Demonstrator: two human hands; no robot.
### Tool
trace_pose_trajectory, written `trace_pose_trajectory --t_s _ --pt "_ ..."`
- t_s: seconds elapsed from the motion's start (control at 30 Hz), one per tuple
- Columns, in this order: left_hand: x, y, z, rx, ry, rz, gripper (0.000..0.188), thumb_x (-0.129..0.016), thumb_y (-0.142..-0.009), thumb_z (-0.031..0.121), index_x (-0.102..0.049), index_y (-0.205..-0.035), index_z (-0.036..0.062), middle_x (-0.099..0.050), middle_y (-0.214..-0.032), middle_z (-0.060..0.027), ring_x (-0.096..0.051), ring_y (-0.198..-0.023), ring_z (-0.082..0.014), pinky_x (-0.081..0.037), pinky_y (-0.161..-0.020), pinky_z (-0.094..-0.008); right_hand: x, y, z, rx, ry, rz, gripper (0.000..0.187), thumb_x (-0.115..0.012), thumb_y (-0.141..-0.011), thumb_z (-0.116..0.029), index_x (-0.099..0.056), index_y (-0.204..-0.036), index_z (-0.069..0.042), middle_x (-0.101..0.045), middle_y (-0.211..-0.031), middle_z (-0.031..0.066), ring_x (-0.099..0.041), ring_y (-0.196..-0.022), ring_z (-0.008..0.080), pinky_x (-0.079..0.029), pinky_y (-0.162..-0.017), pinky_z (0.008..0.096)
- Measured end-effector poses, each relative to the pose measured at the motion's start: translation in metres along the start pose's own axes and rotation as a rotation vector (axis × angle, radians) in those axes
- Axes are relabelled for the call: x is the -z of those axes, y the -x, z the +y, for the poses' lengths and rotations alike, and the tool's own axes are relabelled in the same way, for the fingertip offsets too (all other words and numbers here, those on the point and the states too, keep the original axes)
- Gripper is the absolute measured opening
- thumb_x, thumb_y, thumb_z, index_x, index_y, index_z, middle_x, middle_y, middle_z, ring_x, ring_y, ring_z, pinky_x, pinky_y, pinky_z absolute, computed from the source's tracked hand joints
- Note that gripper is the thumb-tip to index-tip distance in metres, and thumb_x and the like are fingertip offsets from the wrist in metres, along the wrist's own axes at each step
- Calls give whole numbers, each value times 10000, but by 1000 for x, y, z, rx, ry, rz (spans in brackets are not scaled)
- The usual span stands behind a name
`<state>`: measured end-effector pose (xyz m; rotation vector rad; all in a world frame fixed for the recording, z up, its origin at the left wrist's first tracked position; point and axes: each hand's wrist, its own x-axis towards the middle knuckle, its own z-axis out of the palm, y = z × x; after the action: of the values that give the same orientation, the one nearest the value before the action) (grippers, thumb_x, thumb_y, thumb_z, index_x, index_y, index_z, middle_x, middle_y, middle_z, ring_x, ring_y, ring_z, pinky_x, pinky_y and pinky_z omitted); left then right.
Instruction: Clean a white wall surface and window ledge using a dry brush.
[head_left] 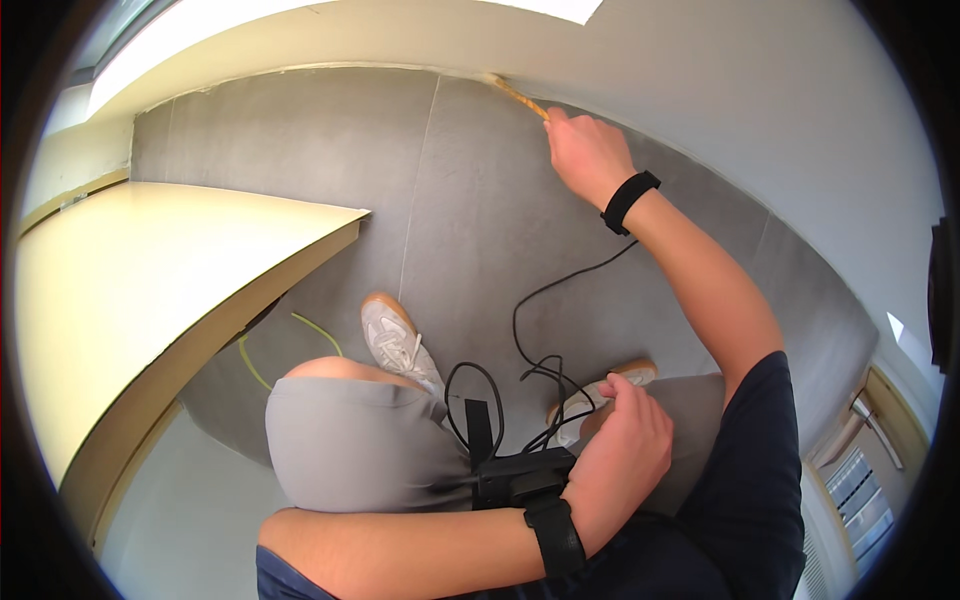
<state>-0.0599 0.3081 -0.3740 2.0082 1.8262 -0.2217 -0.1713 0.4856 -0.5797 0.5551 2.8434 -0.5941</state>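
My right hand [590,152] is stretched out to the foot of the white wall. Its fingers are closed on a slim orange-brown wooden stick [522,98], whose pale tip touches the joint between wall and floor. Whether that tip has bristles is too small to tell. My left forearm lies across my lap, and my left hand [625,440] hangs by my right knee with its fingers loosely curled together. Nothing shows in it. Each wrist wears a black strap, and a black box-shaped device [520,475] sits between my thighs, close to the left wrist.
Grey tiles [300,150] cover the floor. A pale yellow wooden panel [170,270] juts in from the left. Black cable [515,310] loops over the floor between my shoes and toward my right wrist. A yellow-green cord [318,330] lies beside my left knee.
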Motion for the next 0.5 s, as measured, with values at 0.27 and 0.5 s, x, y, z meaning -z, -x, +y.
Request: trace_pose_trajectory --t_s 0.27,0.5 --pt "1 0 3 1 -6 18 297 -555 -881 190 -662 -1067 -15 -663 -847 -124 -624 -815 -289 -467 -920 -440 2 7 20 -33 53 24 209 -464 -986 -145 -604 -989 10 -670 -712 177 -657 -670 374 -507 -595 481" --pt "1 -2 5 -26 -12 -11 309 -557 -883 192 -660 -1091 -12 -679 -882 -136 -641 -849 -303 -465 -930 -438 12 21 22 18 71 48 219 -471 -999 -179 -590 -927 -9 -641 -654 169 -639 -622 370 -483 -557 487"
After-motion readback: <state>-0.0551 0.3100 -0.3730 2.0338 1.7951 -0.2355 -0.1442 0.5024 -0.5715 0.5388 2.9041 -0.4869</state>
